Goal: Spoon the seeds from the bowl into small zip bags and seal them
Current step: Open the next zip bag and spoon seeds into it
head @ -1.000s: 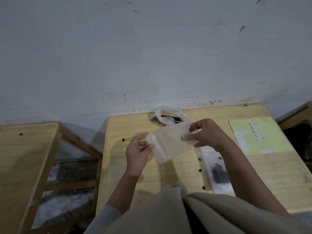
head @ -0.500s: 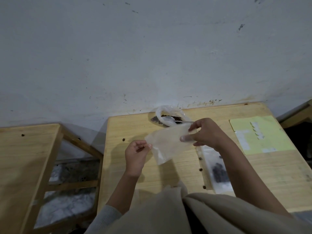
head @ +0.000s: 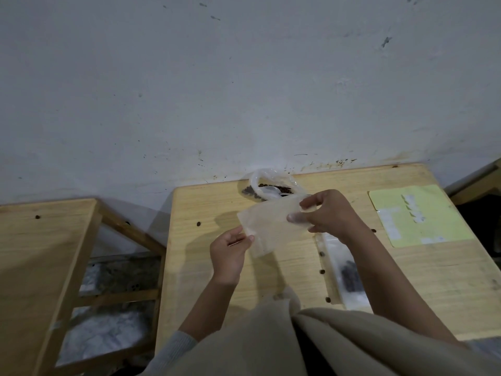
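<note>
A pale wooden table (head: 206,267) stands against a scuffed grey-white wall (head: 244,77), and everything here is placed from the empty translucent zip bag (head: 271,226) held up over its middle. Nearest the viewer and to the right of that bag, a filled clear zip bag with dark seeds (head: 349,278) lies flat on the wood, a few loose seeds beside it. The left hand (head: 230,251) pinches the empty bag's lower left corner between thumb and fingertips; the right hand (head: 325,215) grips its upper right end, fingers curled over the edge. The bag's long axis runs on a slant from the left hand up toward the right. Just beyond its upper end sits the clear plastic bowl of dark seeds (head: 271,185) with a white plastic spoon (head: 271,190) resting in it, so the right hand is the nearer one to reach the spoon. Farther right lies a pale yellow sheet with white labels (head: 433,213). Which end is the mouth I cannot tell
</note>
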Demonstrator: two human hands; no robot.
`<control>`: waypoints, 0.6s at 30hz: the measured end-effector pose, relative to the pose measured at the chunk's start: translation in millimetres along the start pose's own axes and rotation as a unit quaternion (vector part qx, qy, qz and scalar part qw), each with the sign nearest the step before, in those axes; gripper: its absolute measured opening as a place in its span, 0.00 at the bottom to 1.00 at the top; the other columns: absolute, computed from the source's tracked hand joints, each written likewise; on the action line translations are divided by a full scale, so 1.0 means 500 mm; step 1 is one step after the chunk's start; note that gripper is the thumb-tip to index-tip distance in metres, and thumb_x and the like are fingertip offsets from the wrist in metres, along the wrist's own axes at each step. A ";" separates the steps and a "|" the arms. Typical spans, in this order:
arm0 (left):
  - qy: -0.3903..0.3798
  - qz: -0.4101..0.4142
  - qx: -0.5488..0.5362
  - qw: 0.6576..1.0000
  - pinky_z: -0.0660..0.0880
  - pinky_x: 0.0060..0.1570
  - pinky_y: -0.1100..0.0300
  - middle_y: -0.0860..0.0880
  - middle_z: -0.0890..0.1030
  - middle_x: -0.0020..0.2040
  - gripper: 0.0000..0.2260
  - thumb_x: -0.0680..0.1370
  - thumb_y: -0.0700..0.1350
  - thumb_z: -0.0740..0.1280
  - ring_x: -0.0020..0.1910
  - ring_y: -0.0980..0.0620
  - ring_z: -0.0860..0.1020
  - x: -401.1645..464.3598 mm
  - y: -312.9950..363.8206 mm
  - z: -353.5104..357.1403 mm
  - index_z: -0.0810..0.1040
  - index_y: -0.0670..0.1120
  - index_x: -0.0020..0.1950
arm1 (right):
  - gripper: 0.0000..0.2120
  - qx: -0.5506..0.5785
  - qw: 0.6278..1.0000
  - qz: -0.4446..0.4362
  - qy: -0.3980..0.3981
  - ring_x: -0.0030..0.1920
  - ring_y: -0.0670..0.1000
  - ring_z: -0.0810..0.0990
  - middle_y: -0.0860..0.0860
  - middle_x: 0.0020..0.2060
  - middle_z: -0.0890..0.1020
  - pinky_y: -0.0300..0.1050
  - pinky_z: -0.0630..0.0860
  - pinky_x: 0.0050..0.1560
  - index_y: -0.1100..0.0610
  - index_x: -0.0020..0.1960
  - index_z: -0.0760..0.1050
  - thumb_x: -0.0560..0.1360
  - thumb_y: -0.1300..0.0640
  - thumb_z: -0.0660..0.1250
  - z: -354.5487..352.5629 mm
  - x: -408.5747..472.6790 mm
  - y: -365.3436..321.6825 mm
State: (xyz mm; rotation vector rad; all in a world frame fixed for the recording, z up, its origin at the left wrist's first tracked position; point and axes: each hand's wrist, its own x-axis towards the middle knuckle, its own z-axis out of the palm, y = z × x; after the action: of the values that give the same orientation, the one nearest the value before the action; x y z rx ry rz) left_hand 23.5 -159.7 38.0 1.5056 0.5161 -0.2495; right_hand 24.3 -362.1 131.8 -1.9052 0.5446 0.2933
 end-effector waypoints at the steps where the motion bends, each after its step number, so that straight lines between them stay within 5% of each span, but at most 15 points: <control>1: 0.005 0.008 0.013 1.000 0.75 0.50 0.60 0.45 0.81 0.47 0.16 0.70 0.33 0.74 0.45 0.53 0.79 -0.001 -0.001 0.003 0.80 0.41 0.56 | 0.25 0.000 1.000 0.000 0.001 0.43 0.49 0.80 0.50 0.49 0.77 0.47 0.82 0.40 0.62 0.51 0.78 0.59 0.54 0.82 0.001 0.000 0.000; 5: 0.011 0.026 0.039 0.999 0.73 0.44 0.69 0.48 0.81 0.46 0.13 0.70 0.35 0.74 0.43 0.57 0.79 -0.004 0.000 0.009 0.80 0.42 0.53 | 0.25 -0.001 1.000 -0.001 0.004 0.42 0.50 0.81 0.48 0.48 0.77 0.45 0.82 0.39 0.62 0.50 0.77 0.59 0.53 0.82 0.006 -0.001 -0.002; 11: 0.020 -0.015 0.016 1.000 0.74 0.40 0.60 0.45 0.81 0.43 0.08 0.70 0.37 0.75 0.41 0.51 0.78 0.017 0.004 -0.008 0.78 0.43 0.46 | 0.22 0.019 1.000 0.003 -0.010 0.42 0.47 0.79 0.46 0.46 0.75 0.44 0.82 0.39 0.62 0.49 0.77 0.61 0.56 0.81 0.003 -0.006 -0.004; 18: 0.021 0.041 0.053 0.998 0.78 0.43 0.57 0.44 0.83 0.41 0.04 0.73 0.36 0.72 0.40 0.49 0.81 0.017 0.004 -0.017 0.80 0.45 0.42 | 0.21 0.027 1.000 0.002 -0.009 0.44 0.48 0.79 0.47 0.47 0.76 0.45 0.82 0.40 0.62 0.49 0.77 0.62 0.55 0.80 0.002 -0.003 -0.001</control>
State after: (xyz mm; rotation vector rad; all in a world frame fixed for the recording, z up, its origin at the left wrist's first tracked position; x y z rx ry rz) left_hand 30.7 -150.0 36.0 1.6338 0.4790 -0.1827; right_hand 23.2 -360.6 132.3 -1.8471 0.5390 0.2953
